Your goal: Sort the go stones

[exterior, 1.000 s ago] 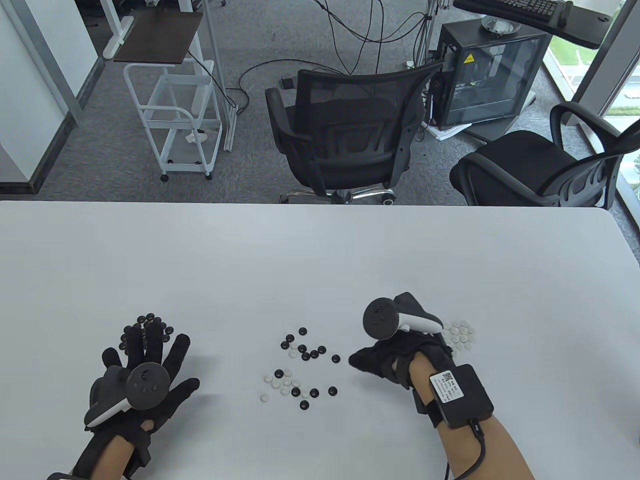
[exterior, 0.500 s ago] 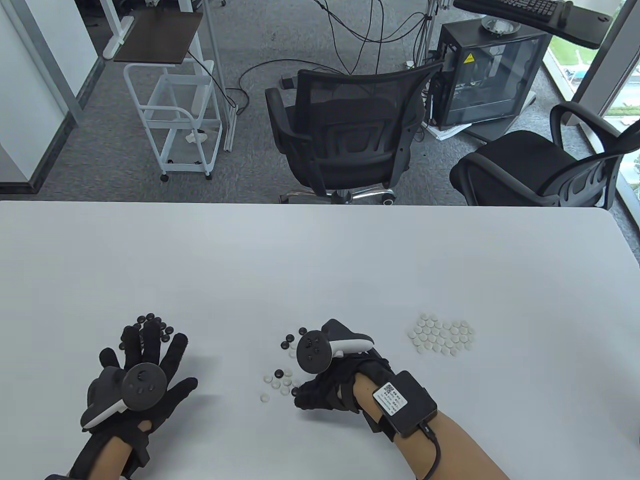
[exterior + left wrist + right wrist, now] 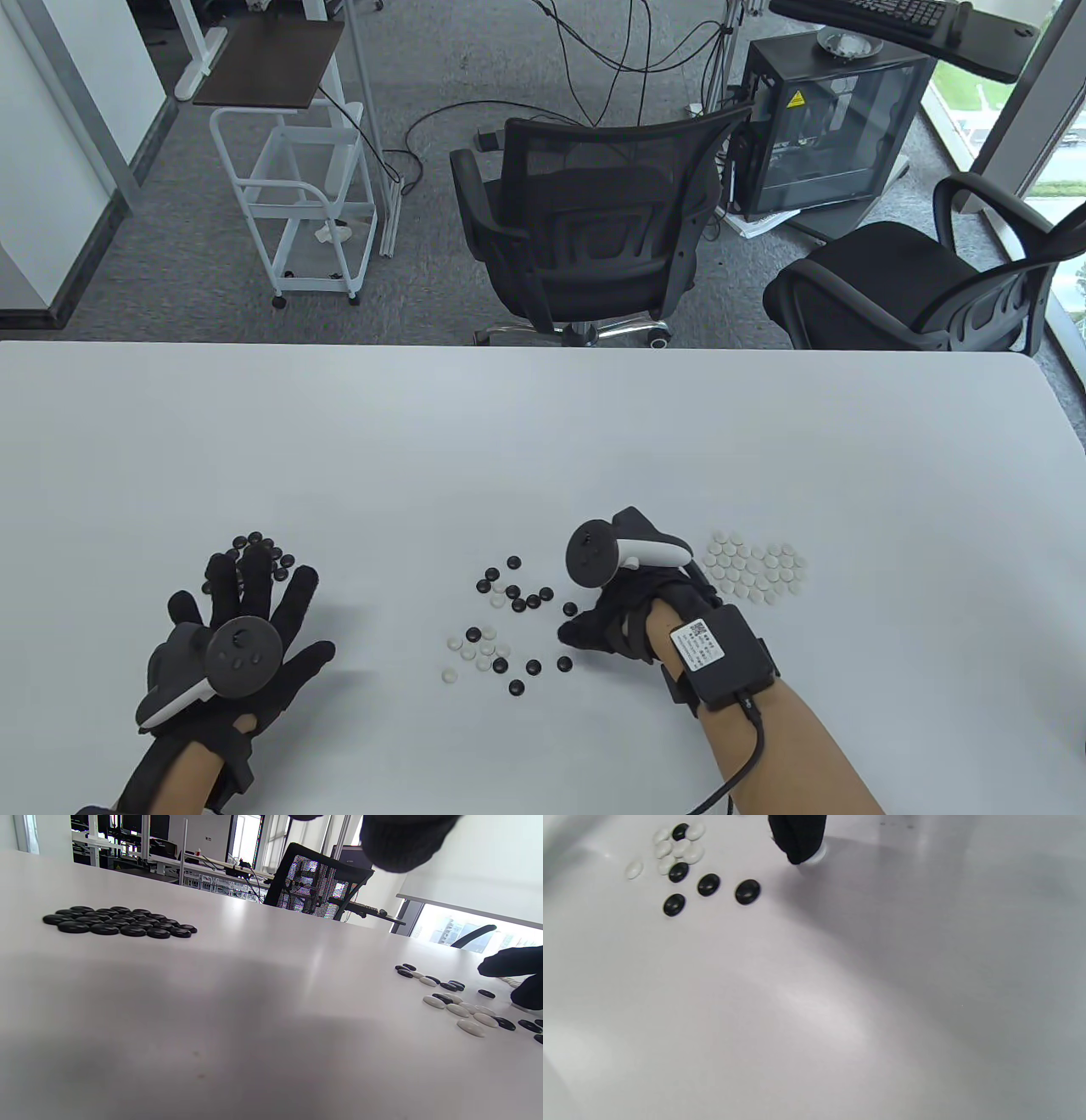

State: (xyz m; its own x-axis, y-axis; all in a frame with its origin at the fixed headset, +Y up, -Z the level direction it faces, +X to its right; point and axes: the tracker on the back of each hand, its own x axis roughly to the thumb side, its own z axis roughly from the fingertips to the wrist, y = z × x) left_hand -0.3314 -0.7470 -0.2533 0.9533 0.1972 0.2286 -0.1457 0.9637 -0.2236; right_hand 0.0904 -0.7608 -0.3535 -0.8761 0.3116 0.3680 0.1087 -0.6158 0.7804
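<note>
Right hand back from mixed stones, fingertip dragging a white stone toward white pile. Left hand flat, fingers spread. Sorting continues.

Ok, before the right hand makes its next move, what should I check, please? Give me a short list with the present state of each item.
1. White stone under a fingertip of the right hand: ok.
2. Stone pinched, not only pressed: cannot tell.
3. White pile holds only white stones: ok.
4. Black pile holds only black stones: ok.
5. Left hand open and apart from the mixed stones: ok.
6. Sorting finished: not ok, black and white stones are still mixed in the middle.
</note>
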